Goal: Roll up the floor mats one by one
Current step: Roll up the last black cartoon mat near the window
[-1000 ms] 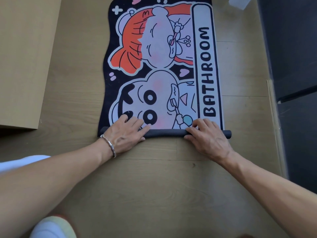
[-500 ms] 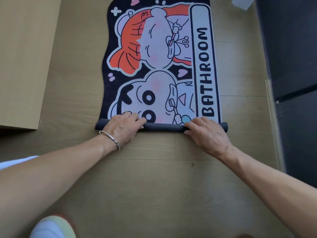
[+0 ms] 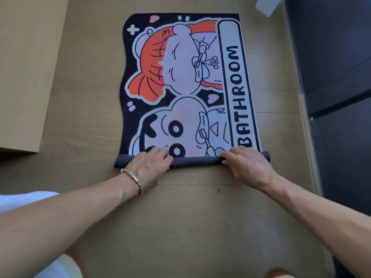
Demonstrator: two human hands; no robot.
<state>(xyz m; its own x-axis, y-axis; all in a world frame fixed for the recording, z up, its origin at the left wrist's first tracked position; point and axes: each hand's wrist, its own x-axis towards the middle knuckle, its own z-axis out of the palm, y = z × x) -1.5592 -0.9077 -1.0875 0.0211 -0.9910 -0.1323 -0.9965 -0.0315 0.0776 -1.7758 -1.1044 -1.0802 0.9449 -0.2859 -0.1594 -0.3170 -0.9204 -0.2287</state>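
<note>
A cartoon floor mat (image 3: 180, 81) with the word BATHROOM lies flat on the wooden floor, stretching away from me. Its near edge is curled into a thin dark roll (image 3: 194, 160) that shows the grey underside. My left hand (image 3: 149, 167), with a silver bangle on the wrist, rests on the left part of the roll, fingers reaching over onto the printed face. My right hand (image 3: 246, 164) presses on the right part of the roll, fingers curled over it.
A light wooden panel (image 3: 26, 73) lies on the floor at the left. A dark cabinet or appliance front (image 3: 337, 97) runs along the right side. A white object (image 3: 268, 6) sits at the top right. My knees show at the bottom edge.
Both hands have pushed the roll a little farther away from me over the mat, covering more of the lower cartoon face. The roll has grown slightly thicker.
</note>
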